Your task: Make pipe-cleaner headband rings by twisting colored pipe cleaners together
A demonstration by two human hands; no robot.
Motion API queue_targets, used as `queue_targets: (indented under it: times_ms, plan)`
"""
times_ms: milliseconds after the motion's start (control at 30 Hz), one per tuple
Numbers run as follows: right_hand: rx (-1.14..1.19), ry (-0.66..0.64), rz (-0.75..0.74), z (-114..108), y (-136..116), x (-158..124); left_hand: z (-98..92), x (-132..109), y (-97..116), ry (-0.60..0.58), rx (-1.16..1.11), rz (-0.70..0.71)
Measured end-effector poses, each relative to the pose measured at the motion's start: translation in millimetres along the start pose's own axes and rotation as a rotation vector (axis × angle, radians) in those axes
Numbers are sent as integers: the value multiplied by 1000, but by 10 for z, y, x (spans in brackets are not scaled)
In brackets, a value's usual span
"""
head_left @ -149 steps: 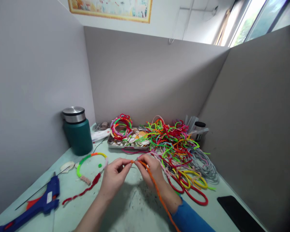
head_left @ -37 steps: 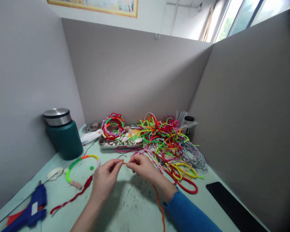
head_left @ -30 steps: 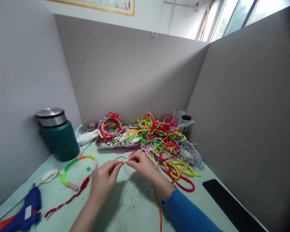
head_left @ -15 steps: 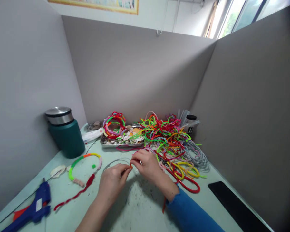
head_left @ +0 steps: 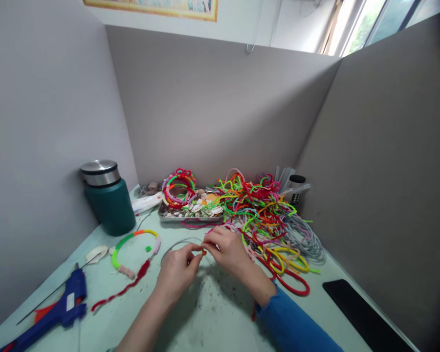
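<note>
My left hand (head_left: pixel 176 276) and my right hand (head_left: pixel 229 252) meet over the middle of the table, thumbs and fingertips pinched together. Between them shows a small bent end of an orange pipe cleaner (head_left: pixel 204 253); the fingers hide most of it. A thin grey wire loop (head_left: pixel 176 243) curves behind my left hand, and I cannot tell whether the fingers grip it too. Left of that hand lies a ring wrapped in colored pipe cleaners (head_left: pixel 122 243), with a loose red pipe cleaner (head_left: pixel 126 287) trailing from it. An orange-red strand (head_left: pixel 253 311) pokes out under my right forearm.
A blue glue gun (head_left: pixel 68 300) lies at left near a green bottle (head_left: pixel 112 205). At the back, wrapped rings (head_left: pixel 179 188) rest on a metal tray (head_left: pixel 190 219) of small pieces. Pipe cleaners (head_left: pixel 253 205), grey wire coils (head_left: pixel 308 239) and red-handled scissors (head_left: pixel 297 288) crowd the right, near a black slab (head_left: pixel 363 313).
The view has swung slightly left, so everything sits further right. My fingers have shifted around the orange pipe cleaner, whose bent end now shows lower between them.
</note>
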State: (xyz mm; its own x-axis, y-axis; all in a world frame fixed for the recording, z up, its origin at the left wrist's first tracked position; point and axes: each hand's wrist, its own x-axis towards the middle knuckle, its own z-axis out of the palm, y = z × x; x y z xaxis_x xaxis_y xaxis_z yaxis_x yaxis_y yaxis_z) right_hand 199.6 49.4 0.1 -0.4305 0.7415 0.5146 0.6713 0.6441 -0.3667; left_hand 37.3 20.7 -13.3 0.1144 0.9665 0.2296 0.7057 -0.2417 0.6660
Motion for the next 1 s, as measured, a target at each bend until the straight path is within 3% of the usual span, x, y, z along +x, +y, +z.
queue_targets:
  times_ms: [133, 400, 700, 1000]
  plan:
    - [8, -21, -49, 8, -31, -4, 10, 4, -17, -10, -96, -7]
    - [-26, -61, -191, 36, -86, -31, -38, 6, 7, 13, -52, 15]
    - [212, -79, -65, -56, -194, 4, -128, 27, -20, 155, -313, -62]
    - [255, -92, 0, 11, -148, 12, -127, 38, -37, 159, -510, -86]
